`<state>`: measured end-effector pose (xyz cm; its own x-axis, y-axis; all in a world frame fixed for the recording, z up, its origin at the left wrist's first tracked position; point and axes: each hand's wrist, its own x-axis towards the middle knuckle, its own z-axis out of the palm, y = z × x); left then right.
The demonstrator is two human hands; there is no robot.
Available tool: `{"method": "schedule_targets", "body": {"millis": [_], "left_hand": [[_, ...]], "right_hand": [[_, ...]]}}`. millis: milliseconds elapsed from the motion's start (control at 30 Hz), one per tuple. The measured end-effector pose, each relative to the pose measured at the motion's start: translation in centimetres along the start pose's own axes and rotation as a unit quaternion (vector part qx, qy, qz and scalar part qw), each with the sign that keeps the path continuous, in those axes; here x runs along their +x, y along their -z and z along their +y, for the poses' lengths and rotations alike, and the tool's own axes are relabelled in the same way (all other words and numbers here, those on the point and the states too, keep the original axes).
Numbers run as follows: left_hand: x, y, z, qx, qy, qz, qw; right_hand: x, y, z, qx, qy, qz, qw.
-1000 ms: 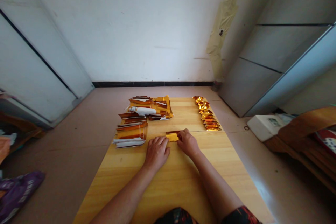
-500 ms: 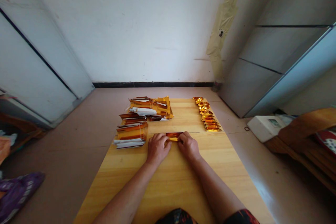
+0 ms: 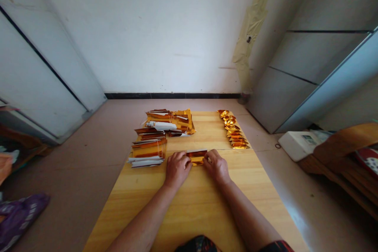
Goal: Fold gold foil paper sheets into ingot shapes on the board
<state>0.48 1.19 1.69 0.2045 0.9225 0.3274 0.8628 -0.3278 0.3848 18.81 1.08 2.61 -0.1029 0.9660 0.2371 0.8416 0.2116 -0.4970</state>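
Observation:
A small strip of gold foil paper (image 3: 196,157) lies on the wooden table (image 3: 189,212), its ends under the fingers of both hands. My left hand (image 3: 178,169) pins the left end, and my right hand (image 3: 216,167) grips the right end. To the left of my hands lie loose stacks of gold-and-white foil sheets (image 3: 149,149) and, farther back, a second heap (image 3: 169,121). Along the far right of the table runs a row of folded gold foil pieces (image 3: 233,129).
A seam crosses the table just behind my hands. Beyond the table stands a white wall. On the right are a white box-shaped appliance (image 3: 298,145) and wooden furniture (image 3: 335,151). A purple bag (image 3: 19,218) lies on the floor at the lower left.
The foil strip has turned from a bright yellow fold to a flatter, wider piece with its darker, shiny side showing. My right hand has moved slightly right, widening the gap between my hands.

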Motion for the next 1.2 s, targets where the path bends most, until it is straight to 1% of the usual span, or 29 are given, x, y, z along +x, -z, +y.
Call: {"method": "schedule_targets", "body": {"millis": [67, 167, 267, 400, 467, 633, 833, 967, 1067, 1200], "left_hand": [[0.0, -0.1, 0.0, 0.002, 0.0, -0.001, 1.0], [0.0, -0.3, -0.1, -0.002, 0.002, 0.002, 1.0], [-0.1, -0.4, -0.2, -0.01, 0.003, 0.01, 1.0], [-0.1, -0.5, -0.2, -0.022, -0.001, 0.023, 0.999], [-0.1, -0.5, -0.2, -0.031, -0.003, 0.03, 0.999], [0.0, -0.4, -0.1, -0.05, -0.01, 0.042, 0.998], [0.0, -0.2, -0.3, -0.087, -0.016, 0.074, 0.993], [-0.2, -0.9, -0.8, -0.115, 0.009, 0.11, 0.987], [-0.3, -1.5, -1.1, -0.165, 0.035, 0.138, 0.976], [-0.3, -1.8, -1.3, -0.218, 0.059, 0.12, 0.967]], "right_hand": [[0.3, -0.2, 0.2, -0.006, -0.006, 0.045, 0.999], [0.7, -0.7, 0.5, -0.004, 0.032, 0.08, 0.996], [1.0, -1.1, 0.8, -0.001, 0.078, 0.085, 0.993], [1.1, -1.3, 1.0, 0.01, 0.096, 0.067, 0.993], [1.2, -1.3, 1.0, 0.021, 0.091, 0.063, 0.994], [1.2, -1.5, 1.3, 0.062, 0.072, 0.075, 0.993], [1.2, -1.7, 1.5, 0.107, 0.036, 0.072, 0.991], [1.1, -1.7, 1.6, 0.124, -0.001, 0.057, 0.991], [1.1, -1.8, 1.6, 0.136, -0.006, 0.055, 0.989], [1.1, -1.9, 1.7, 0.142, 0.012, 0.052, 0.988]]}}
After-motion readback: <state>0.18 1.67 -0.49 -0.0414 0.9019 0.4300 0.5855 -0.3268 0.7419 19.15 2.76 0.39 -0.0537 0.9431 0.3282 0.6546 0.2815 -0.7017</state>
